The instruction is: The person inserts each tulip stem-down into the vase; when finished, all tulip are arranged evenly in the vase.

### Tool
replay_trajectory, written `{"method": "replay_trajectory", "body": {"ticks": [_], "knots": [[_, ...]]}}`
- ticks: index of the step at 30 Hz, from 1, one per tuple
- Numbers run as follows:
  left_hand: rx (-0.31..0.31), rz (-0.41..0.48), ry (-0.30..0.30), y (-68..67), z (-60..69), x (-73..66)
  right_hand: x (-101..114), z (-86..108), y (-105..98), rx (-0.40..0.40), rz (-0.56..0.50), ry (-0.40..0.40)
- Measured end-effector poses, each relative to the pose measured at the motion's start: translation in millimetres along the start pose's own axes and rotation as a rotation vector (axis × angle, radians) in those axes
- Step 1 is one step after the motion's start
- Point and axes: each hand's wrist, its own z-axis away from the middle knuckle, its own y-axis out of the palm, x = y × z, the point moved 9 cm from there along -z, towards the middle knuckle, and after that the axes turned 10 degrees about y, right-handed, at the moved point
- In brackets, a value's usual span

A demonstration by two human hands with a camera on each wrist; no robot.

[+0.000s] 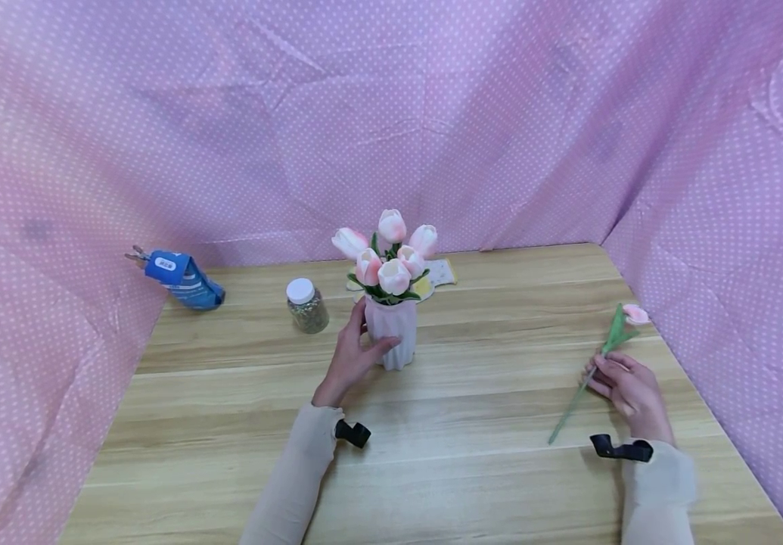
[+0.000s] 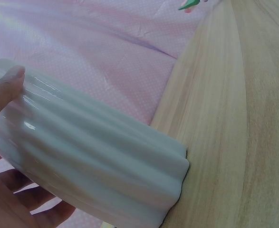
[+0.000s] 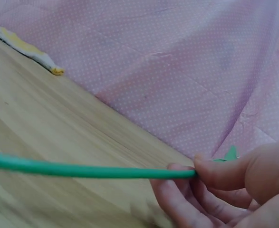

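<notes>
A white fluted vase (image 1: 394, 333) stands upright on the wooden table, filled with several pink-and-white artificial tulips (image 1: 393, 277). My left hand (image 1: 353, 352) grips the vase from its left side, thumb across the front; in the left wrist view the fingers (image 2: 34, 197) curl behind the vase (image 2: 96, 142). Over at the right side of the table, my right hand (image 1: 626, 386) pinches a single tulip (image 1: 614, 333) by its green stem. The right wrist view shows that stem (image 3: 82, 168) between thumb and fingers. Its blossom points away toward the back right, and the stem's lower end points front left.
Left of the vase stands a jar (image 1: 308, 306) with a white lid and dark contents. A blue pouch (image 1: 190, 281) with tool tips sticking out lies at the back left. Behind the vase is a flat white-and-yellow cloth item (image 1: 442, 272), partly hidden. Pink dotted fabric (image 1: 364, 113) encloses the table.
</notes>
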Motion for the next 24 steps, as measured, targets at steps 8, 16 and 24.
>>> {"method": "replay_trajectory", "body": {"ticks": [8, 16, 24], "knots": [[0.003, -0.004, -0.018, 0.4, 0.0, 0.0, -5, -7.0, 15, 0.147, -0.203, -0.061], [-0.001, -0.003, -0.001, -0.3, 0.1, -0.9, -9, -13.6, 24, 0.184, -0.33, -0.058], [0.001, 0.005, -0.001, 0.4, -0.2, 2.8, -7, -17.7, 35, 0.187, -0.483, -0.084]]}}
